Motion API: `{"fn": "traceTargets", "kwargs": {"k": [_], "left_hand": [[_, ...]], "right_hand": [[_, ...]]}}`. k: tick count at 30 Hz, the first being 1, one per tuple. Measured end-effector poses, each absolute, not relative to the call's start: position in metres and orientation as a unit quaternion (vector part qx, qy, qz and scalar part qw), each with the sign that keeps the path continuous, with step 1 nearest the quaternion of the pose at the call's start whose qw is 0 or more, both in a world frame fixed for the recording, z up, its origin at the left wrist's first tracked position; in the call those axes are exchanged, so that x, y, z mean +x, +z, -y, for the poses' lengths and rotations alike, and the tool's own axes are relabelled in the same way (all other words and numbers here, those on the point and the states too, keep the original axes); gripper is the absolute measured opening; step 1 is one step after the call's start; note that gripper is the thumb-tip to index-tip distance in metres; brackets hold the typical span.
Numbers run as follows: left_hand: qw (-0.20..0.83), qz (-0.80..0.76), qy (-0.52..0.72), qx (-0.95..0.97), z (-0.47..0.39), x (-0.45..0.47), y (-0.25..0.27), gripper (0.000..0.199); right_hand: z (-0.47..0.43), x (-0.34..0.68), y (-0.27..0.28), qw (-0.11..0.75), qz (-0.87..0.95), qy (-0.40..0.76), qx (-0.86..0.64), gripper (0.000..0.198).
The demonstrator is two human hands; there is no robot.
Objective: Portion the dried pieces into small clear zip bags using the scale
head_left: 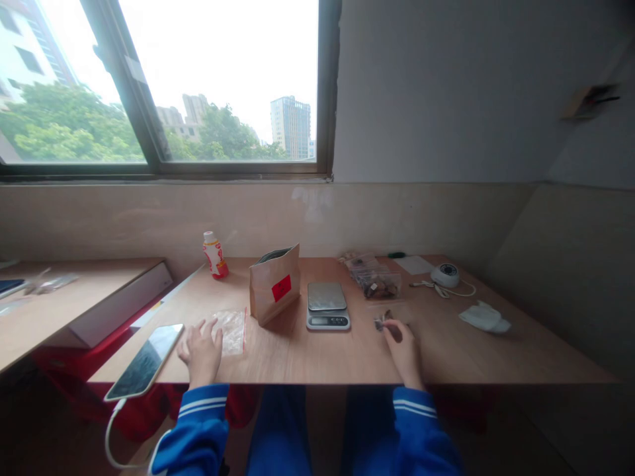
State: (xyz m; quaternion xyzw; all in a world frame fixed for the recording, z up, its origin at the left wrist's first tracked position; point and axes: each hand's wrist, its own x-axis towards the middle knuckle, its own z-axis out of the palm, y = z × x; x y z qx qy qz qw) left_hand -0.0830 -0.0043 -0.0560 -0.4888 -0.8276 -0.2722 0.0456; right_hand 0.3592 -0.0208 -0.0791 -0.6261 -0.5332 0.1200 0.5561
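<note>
1. the small clear bag point(388, 317) of dark pieces lies flat on the desk point(307, 357), right of the kitchen scale point(327, 305); the right hand point(404, 344) pinches its near edge, fingers closed.
2. the left hand point(201, 347) rests spread and open beside an empty zip bag point(231, 329), possibly touching it.
3. filled bags point(373, 276) are piled behind; the brown paper pouch point(274, 282) stands open; the scale's platform is bare.

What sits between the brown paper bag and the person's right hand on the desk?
The head view shows a small kitchen scale between the paper bag and the right hand.
</note>
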Motion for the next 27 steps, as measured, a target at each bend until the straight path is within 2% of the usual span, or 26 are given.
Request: {"fn": "traceTargets", "kwargs": {"k": [4,8,11,13,16,17,21,27], "left_hand": [[-0.065,0.824,-0.214,-0.52,-0.002,-0.08,-0.075,0.042],[-0.044,0.827,-0.233,-0.51,-0.006,-0.077,-0.073,0.039],[-0.036,0.817,-0.316,-0.481,-0.001,-0.064,-0.051,0.037],[-0.131,0.775,-0.402,-0.47,0.009,-0.044,-0.032,0.033],[-0.38,0.621,-0.512,-0.455,0.03,-0.001,-0.007,0.038],[-0.427,0.575,-0.537,-0.446,0.037,0.015,0.0,0.04],[-0.496,0.499,-0.603,-0.376,0.053,0.056,0.011,0.037],[-0.574,0.558,-0.531,-0.278,0.05,0.048,-0.001,0.051]], "right_hand": [[0.025,0.351,-0.049,0.636,0.464,0.205,-0.581,0.035],[0.027,0.33,-0.028,0.687,0.404,0.307,-0.521,0.038],[0.029,0.306,-0.018,0.696,0.389,0.399,-0.453,0.037],[0.03,0.287,-0.013,0.687,0.413,0.432,-0.414,0.033],[0.033,0.257,-0.01,0.66,0.475,0.446,-0.374,0.026],[0.034,0.248,-0.01,0.647,0.497,0.448,-0.365,0.024],[0.042,0.217,-0.014,0.582,0.575,0.465,-0.339,0.017],[0.05,0.202,-0.02,0.501,0.67,0.433,-0.336,0.013]]}}
